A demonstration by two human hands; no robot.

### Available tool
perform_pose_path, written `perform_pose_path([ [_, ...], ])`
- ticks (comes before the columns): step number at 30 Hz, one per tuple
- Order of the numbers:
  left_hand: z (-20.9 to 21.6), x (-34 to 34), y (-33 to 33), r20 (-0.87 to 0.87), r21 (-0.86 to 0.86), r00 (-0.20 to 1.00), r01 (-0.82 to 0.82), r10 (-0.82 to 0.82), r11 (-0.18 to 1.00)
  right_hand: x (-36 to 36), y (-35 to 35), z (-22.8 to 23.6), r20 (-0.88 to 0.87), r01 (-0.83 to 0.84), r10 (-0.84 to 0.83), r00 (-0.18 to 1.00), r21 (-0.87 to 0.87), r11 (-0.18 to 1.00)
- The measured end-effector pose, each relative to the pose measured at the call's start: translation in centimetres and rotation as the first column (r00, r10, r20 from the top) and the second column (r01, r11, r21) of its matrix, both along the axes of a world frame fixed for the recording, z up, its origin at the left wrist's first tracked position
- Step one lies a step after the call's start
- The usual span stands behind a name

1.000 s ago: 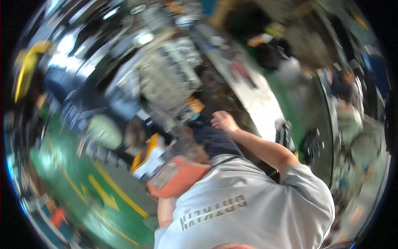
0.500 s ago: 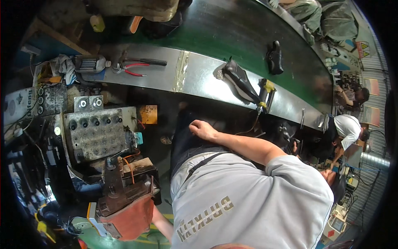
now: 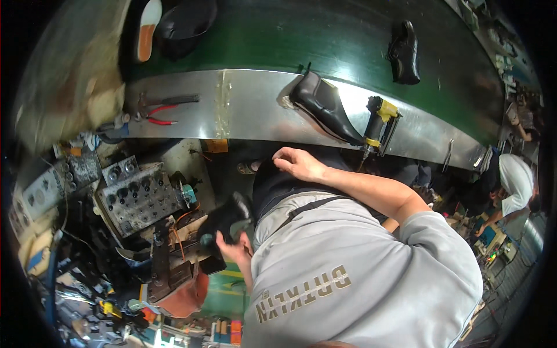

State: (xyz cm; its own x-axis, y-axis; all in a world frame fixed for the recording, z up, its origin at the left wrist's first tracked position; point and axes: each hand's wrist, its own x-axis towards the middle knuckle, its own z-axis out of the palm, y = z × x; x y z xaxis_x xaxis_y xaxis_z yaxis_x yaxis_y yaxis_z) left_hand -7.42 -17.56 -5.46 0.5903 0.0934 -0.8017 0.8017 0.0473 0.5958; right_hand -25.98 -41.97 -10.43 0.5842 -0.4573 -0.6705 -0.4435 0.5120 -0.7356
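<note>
My left hand [image 3: 237,250] is closed around a black shoe [image 3: 223,219], beside the machine at the lower left. The shoe is dark and somewhat blurred, and its far end points up toward the metal ledge. Over my dark-trousered thigh, my right hand [image 3: 300,165] hangs loosely bent with nothing in it, fingers a little apart. Ahead of it, a black shoe [image 3: 325,104] lies tilted on the metal ledge [image 3: 255,110]. Its toe is close to a yellow and black air nailer [image 3: 380,123] that stands at the ledge's edge.
Red-handled pliers [image 3: 161,118] and a hammer [image 3: 174,101] lie on the ledge's left. The green belt [image 3: 278,40] beyond carries another black shoe [image 3: 405,52] and a sole [image 3: 148,32]. A machine with a knobbed panel [image 3: 142,200] stands left. Another person [image 3: 513,182] works far right.
My left hand has come out from behind the red-covered machine part and now shows with a black shoe. My right hand has shifted slightly. The whole view has turned and moved.
</note>
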Motion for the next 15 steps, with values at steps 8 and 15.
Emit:
perform_pose_path([
  [8, -0.6, 1.9, -30.3, -0.030, -0.422, 0.779, 0.558, -0.627, 0.714, -12.0, -0.6, -1.2, -0.098, 0.291, -0.287, 0.953, 0.033, 0.956],
  [15, -4.6, -0.9, -42.8, 0.140, -0.341, 0.482, 0.844, -0.865, 0.415, -15.0, 1.6, 0.8, -0.118, 0.604, -0.614, 0.780, -0.110, 0.789],
])
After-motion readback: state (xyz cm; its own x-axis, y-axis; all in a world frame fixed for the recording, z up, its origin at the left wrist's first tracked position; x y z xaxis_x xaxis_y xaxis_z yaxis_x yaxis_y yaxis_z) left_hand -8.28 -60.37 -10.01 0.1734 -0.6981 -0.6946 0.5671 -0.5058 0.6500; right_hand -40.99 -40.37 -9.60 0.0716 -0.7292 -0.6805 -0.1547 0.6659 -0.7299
